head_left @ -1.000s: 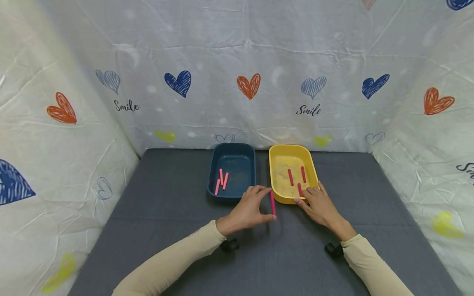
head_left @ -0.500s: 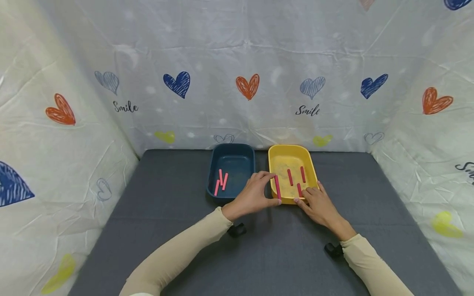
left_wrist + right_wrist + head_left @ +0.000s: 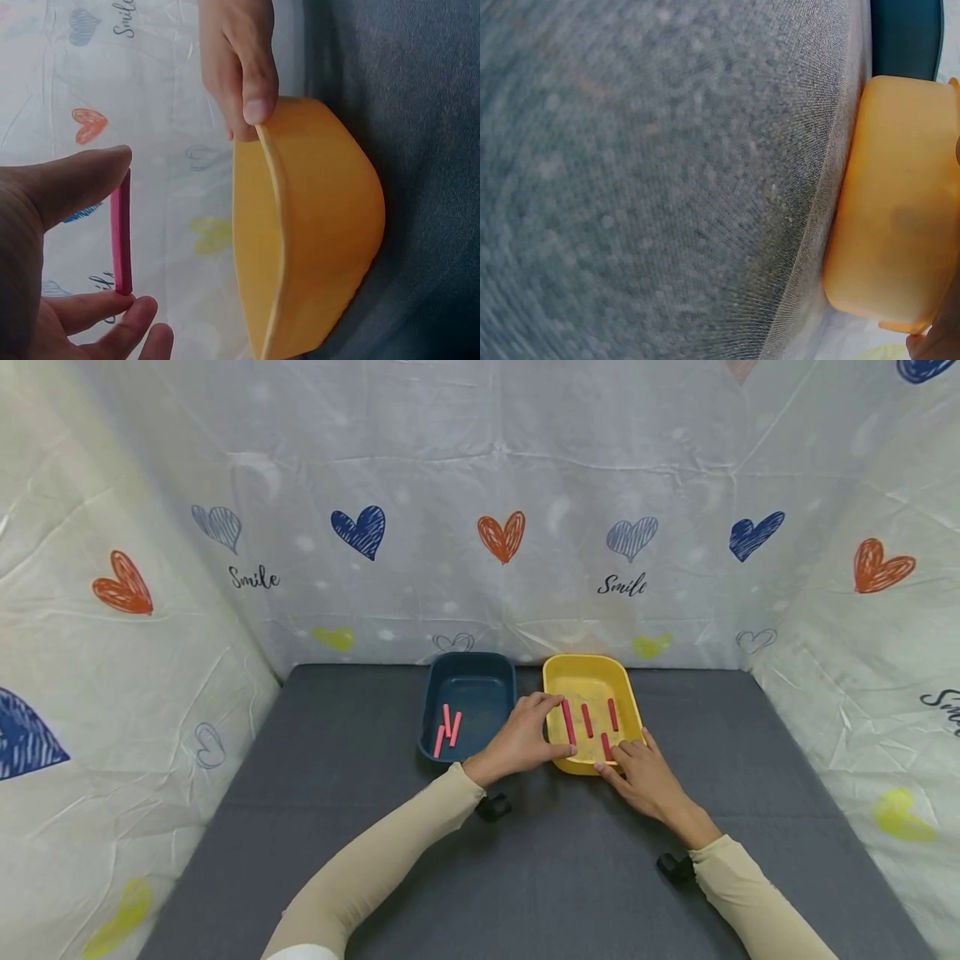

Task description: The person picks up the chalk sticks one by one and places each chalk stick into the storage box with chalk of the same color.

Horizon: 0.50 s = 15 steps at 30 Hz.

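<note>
My left hand (image 3: 519, 737) pinches a dark pink chalk-like stick (image 3: 569, 723) lengthwise, thumb at one end and a fingertip at the other. In the left wrist view this stick (image 3: 121, 232) is held above the rim of the yellow tray (image 3: 330, 217), touching only the fingers. The near right corner of that tray (image 3: 576, 767) is gripped by my right hand (image 3: 651, 780), thumb over the front rim and some fingers inside. Inside lie three similar sticks (image 3: 587, 721), the nearest one beside the right fingertips.
A dark blue tray (image 3: 474, 662) stands left of the yellow one, with three lighter pink sticks (image 3: 456, 729) in its near left part. Both trays rest on a grey cloth-covered table (image 3: 360, 727). A white printed curtain (image 3: 427, 468) hangs behind and along the sides.
Carrying the dark pink stick, my left hand has moved forward and slightly right, from in front of the yellow tray to over its left side. My right hand has stayed on the tray's corner.
</note>
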Motion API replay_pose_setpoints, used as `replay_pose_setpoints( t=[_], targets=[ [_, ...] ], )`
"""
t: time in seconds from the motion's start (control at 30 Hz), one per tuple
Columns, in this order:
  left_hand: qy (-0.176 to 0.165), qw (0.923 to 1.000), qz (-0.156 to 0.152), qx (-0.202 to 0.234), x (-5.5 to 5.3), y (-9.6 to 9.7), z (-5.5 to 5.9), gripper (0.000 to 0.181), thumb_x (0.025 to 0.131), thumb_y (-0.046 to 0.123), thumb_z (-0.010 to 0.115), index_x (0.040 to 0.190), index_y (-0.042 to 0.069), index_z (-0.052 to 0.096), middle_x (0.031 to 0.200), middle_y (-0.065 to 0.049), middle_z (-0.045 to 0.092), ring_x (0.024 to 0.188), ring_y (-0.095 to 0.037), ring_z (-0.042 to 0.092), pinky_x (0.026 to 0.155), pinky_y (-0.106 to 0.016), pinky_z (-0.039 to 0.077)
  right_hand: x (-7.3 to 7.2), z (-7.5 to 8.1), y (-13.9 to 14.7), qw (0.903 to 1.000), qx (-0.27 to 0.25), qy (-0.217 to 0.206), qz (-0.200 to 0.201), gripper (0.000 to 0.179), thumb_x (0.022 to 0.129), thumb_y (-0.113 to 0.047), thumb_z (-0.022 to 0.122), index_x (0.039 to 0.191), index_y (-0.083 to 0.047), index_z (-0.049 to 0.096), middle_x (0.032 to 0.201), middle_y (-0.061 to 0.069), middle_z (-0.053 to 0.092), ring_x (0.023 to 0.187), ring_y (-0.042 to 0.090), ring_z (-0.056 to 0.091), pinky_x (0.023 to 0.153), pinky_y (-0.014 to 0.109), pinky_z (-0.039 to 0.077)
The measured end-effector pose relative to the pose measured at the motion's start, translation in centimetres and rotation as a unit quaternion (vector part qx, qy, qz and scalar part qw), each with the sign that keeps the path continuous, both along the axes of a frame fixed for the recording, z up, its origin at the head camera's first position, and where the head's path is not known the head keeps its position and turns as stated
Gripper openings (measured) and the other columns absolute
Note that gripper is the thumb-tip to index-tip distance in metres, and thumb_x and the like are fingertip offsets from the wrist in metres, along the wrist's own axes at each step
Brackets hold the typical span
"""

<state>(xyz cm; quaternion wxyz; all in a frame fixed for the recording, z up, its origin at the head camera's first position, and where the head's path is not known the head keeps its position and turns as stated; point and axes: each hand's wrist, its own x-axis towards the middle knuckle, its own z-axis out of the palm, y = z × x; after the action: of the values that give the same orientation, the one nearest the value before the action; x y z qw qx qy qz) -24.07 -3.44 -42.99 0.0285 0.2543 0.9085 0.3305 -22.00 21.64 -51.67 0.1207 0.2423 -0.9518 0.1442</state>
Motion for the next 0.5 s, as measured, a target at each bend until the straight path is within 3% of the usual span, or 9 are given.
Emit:
replay_pose_setpoints(
  t=[0.27, 0.5],
  targets=[
    [-0.008, 0.9999, -0.014, 0.001, -1.7, 0.4, -0.4, 0.081, 0.082, 0.042, 0.077, 0.148, 0.011, 0.042, 0.145, -0.010, 0.046, 0.128, -0.027, 0.042, 0.107, -0.045, 0.044, -0.1, 0.0, 0.1, 1.0000, 0.002, 0.004, 0.000, 0.027, 0.097, -0.039, 0.059, 0.085, -0.015, 0.058, 0.082, 0.001, 0.059, 0.088, 0.025, 0.060, 0.117, 0.060, 0.021],
    [-0.015, 0.9993, -0.024, -0.024, -3.2, 1.1, -0.9, 0.080, 0.083, 0.045, 0.076, 0.148, 0.013, 0.043, 0.149, -0.009, 0.043, 0.132, -0.026, 0.041, 0.108, -0.043, 0.044, 0.0, 0.0, 0.0, 1.0000, 0.003, -0.003, -0.001, 0.028, 0.098, -0.040, 0.057, 0.085, -0.015, 0.057, 0.081, 0.000, 0.057, 0.087, 0.025, 0.060, 0.118, 0.059, 0.020]
  ],
)
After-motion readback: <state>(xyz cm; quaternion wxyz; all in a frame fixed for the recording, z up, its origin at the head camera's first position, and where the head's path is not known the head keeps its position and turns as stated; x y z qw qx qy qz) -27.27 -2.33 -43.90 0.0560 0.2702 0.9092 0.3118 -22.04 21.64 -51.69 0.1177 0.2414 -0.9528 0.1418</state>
